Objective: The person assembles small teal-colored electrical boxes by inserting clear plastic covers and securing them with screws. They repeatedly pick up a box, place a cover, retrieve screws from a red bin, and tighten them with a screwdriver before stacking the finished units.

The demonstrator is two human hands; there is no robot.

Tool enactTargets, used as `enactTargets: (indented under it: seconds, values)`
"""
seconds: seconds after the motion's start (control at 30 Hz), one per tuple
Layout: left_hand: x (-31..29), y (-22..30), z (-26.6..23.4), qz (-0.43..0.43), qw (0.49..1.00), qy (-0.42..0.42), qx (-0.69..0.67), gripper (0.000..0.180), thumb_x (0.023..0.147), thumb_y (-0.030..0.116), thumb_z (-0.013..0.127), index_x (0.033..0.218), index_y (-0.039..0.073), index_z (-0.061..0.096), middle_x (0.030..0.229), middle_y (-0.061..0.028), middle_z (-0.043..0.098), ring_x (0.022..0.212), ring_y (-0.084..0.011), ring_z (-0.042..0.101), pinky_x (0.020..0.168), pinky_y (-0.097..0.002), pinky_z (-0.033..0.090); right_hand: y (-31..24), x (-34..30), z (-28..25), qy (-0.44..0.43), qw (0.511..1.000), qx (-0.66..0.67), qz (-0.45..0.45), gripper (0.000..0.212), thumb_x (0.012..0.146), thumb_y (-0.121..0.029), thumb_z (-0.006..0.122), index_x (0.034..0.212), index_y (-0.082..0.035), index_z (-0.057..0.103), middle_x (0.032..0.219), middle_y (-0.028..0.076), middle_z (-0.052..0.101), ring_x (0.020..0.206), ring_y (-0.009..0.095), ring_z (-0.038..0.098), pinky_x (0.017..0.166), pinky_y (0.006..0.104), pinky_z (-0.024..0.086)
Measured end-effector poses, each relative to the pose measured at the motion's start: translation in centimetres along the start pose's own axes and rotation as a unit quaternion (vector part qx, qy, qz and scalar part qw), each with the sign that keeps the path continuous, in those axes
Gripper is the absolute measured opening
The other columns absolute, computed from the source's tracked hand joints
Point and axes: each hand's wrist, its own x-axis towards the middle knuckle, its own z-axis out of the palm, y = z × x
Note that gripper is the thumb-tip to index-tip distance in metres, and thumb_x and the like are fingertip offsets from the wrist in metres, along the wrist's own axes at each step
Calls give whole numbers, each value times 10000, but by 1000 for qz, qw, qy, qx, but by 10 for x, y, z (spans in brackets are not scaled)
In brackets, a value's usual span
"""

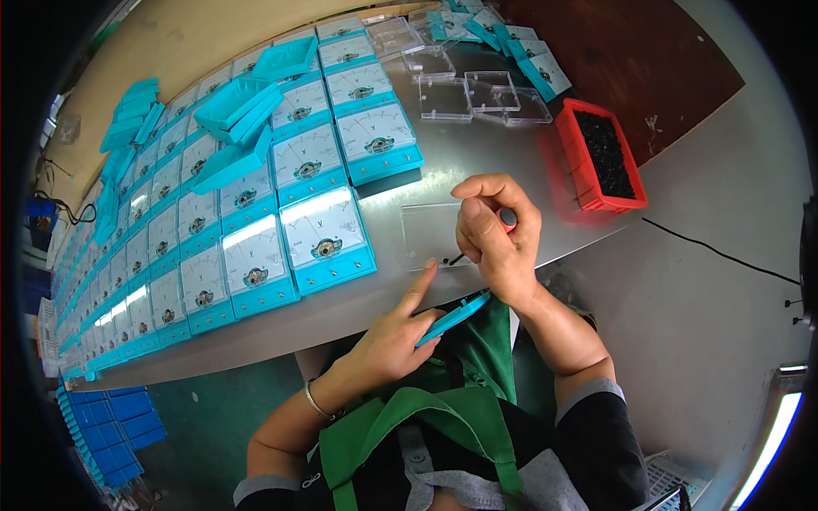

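Note:
My right hand (504,247) is closed round a screwdriver (508,219) with a red and black handle. Its shaft slants down to the left, ending at a small black part (447,261) by the near edge of a clear plastic cover (422,223). This cover lies flat at the metal table's near edge. My left hand (388,347) grips a thin teal plastic piece (457,318) between thumb and curled fingers, just off the table edge. Its index finger stretches out to the cover's near edge, close to the black part.
Rows of teal panel meters (327,234) fill the table's left side, with loose teal frames (234,111) piled on them. Clear covers (445,98) and more meters (543,68) lie at the back. A red bin (583,162) of small black parts stands at right, near a black cable (716,249).

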Motion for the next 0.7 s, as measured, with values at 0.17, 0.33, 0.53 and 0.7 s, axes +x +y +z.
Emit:
enactTargets:
  seconds: [0.17,0.33,0.53,0.7]
  values:
    - [2,2,-1,-8,1000,-7,-1,273,817,99,626,1073,7,605,1523,-244,135,1252,-391,448,944,-394,436,13,0,-5,14,998,15,-56,122,938,-53,499,1005,22,568,595,-38,421,491,33,357,438,209,301]
    - [3,2,-1,-16,1000,-7,-2,250,819,96,625,1055,12,615,1524,-241,133,1238,-394,462,931,-395,449,13,-2,-5,14,999,11,-46,121,931,-33,509,1005,24,586,612,-40,457,518,26,397,468,203,336]
    - [3,-1,1,17,1000,15,-4,262,792,28,613,1051,17,578,1514,-251,127,802,-410,642,691,-431,524,21,-12,-1,28,984,-127,-120,97,940,-43,516,982,15,583,620,-23,492,520,24,416,474,200,358]
    - [4,-4,1,13,1000,5,-15,284,791,26,607,1073,14,574,1515,-246,123,822,-410,638,697,-433,532,21,-10,15,148,981,-89,-89,85,937,0,480,954,15,561,592,-16,476,494,35,415,451,203,342]
